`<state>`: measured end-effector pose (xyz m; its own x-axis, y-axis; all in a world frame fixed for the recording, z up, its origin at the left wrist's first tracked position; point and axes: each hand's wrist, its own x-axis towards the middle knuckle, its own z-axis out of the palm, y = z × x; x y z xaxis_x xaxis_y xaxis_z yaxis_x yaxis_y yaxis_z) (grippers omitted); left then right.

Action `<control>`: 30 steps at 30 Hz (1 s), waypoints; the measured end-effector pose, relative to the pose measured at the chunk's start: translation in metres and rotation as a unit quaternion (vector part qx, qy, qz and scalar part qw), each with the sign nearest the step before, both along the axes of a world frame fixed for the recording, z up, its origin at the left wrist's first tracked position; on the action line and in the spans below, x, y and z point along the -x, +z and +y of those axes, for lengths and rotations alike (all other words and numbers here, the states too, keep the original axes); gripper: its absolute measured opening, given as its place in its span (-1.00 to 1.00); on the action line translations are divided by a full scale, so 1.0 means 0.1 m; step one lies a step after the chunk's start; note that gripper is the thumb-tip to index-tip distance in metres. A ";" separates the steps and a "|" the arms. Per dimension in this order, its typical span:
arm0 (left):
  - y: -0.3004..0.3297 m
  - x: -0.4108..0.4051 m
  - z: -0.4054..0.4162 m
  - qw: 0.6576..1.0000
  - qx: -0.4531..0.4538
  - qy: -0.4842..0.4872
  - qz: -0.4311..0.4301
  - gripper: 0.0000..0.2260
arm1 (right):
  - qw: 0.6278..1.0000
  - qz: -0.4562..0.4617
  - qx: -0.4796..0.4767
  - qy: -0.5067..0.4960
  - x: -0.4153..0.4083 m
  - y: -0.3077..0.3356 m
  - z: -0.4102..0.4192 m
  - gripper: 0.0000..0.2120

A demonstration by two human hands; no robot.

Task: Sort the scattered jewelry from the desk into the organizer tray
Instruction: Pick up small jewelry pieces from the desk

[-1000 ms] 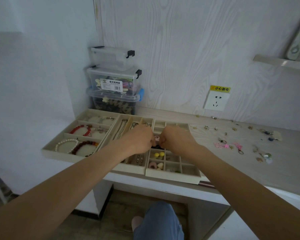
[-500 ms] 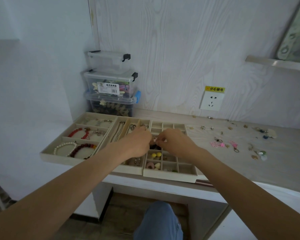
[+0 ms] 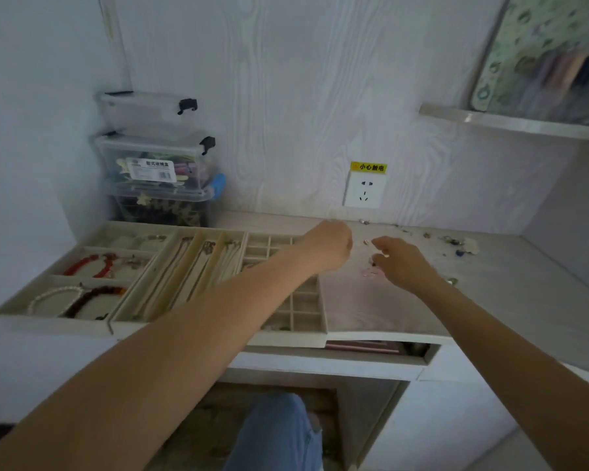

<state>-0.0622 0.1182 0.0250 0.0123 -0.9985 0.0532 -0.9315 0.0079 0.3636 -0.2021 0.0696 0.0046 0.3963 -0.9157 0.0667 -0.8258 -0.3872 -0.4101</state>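
White wall far left. Three clear plastic storage boxes [image 3: 157, 161] stacked in the back left corner of the desk [image 3: 490, 300]; black latches on the upper two, a white label on the middle one, coloured bits inside.

In front of them, beige organizer tray [image 3: 48, 317] in three sections side by side, overhanging the desk's front edge. Left section: wide compartments holding a red bead bracelet [image 3: 82, 265], a white pearl bracelet [image 3: 53, 295] and a dark bead bracelet [image 3: 92, 297]. Middle section: long narrow slots with necklaces [image 3: 204, 249]. Right section: small square grid, partly hidden by the left forearm.

Left hand [image 3: 327, 246] over the desk just right of the tray's back corner, fingers curled in; blurred, cannot tell whether it holds anything. Right hand [image 3: 402, 263] close beside it over the desk, fingers bent downward above small pink pieces [image 3: 371, 271]; whether it grips one, cannot tell.

Scattered jewelry [image 3: 456, 246] lies on the pale wood-grain desk toward the back right, tiny and blurry. White wall socket [image 3: 364, 190] with a yellow warning sticker [image 3: 369, 167] on the wood-grain back panel. Shelf [image 3: 510, 124] upper right, a patterned item on it. Open slot below the desktop front; blue jeans knee [image 3: 276, 433] at the bottom.
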 end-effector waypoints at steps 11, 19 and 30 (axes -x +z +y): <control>-0.47 0.36 -0.68 0.995 -0.094 0.039 0.011 -0.77 | 0.986 0.012 -0.082 -0.144 0.36 -0.23 -0.61 -0.74; -0.45 0.44 -0.88 0.990 -0.127 0.056 0.010 -0.92 | 0.978 0.022 -0.151 -0.143 0.28 -0.16 -0.86 -0.74; -0.37 0.45 -0.89 0.988 -0.147 0.040 -0.017 -0.58 | 0.930 -0.306 -0.160 -0.127 0.51 -0.24 -0.75 -0.88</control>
